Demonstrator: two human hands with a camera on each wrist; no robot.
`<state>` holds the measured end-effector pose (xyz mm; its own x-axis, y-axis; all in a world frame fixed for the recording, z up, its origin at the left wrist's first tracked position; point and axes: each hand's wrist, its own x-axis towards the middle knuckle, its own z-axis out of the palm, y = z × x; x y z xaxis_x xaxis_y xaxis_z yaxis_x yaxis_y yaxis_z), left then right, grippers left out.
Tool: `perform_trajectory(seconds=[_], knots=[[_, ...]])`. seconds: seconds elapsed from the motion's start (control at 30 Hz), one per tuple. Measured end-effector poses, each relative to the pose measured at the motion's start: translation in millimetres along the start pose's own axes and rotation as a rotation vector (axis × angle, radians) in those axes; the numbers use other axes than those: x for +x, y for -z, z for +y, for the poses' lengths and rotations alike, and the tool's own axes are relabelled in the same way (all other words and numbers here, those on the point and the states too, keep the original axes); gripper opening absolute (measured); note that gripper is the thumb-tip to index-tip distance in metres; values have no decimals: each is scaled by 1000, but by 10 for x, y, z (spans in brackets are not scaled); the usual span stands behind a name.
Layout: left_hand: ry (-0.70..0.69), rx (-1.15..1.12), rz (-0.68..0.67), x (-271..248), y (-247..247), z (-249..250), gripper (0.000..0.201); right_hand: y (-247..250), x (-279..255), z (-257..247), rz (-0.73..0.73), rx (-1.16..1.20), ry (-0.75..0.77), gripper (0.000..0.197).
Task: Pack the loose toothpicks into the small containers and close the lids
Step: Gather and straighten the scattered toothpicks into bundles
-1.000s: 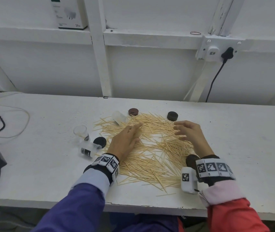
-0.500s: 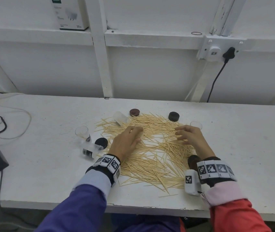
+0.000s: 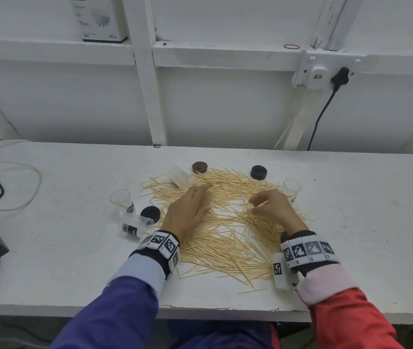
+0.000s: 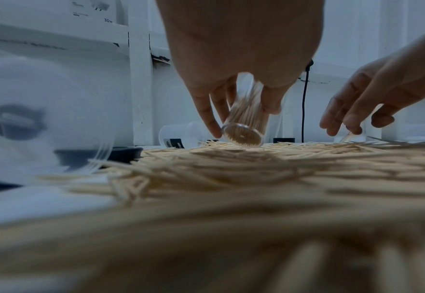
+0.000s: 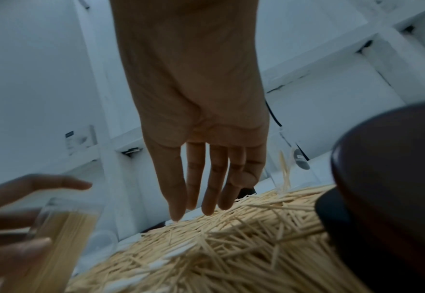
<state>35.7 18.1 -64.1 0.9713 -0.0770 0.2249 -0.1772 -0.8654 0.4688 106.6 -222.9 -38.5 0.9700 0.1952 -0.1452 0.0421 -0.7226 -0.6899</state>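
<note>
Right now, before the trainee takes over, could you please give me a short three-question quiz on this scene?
1. True or false: the left hand grips a filled container packed with toothpicks.
2. What colour is the far lid beside the tipped container? A brown, B green, C yellow.
3. Fill in: the clear container just beyond the right hand stands ____.

Key: 1 true; 2 A; 3 upright.
</note>
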Motion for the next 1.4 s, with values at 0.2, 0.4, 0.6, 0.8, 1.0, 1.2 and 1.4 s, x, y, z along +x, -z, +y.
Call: perform_trajectory(seconds=[0.2, 0.4, 0.6, 0.8, 1.0, 1.2, 1.4], knots=[[45, 64, -5, -10, 19, 25, 72, -132, -31, -99, -53, -377, 45, 20], [32, 105, 6, -8, 30, 33, 74, -249, -24, -180, -47, -496, 97, 13], [32, 104, 3, -19, 45, 51, 75, -300, 4, -233, -38, -570, 119, 18], [34, 98, 7, -8, 31, 44, 77, -330, -23, -278, -49, -618, 154, 19], [30, 105, 9, 2, 23, 28, 76, -260, 6, -314, -30, -531, 145, 17], [41, 63, 3, -13, 45, 43, 73, -135, 42, -401, 94, -120, 151, 3], [55, -64, -33, -17, 84, 107, 66, -115, 21, -573, 129, 657, 128, 8]])
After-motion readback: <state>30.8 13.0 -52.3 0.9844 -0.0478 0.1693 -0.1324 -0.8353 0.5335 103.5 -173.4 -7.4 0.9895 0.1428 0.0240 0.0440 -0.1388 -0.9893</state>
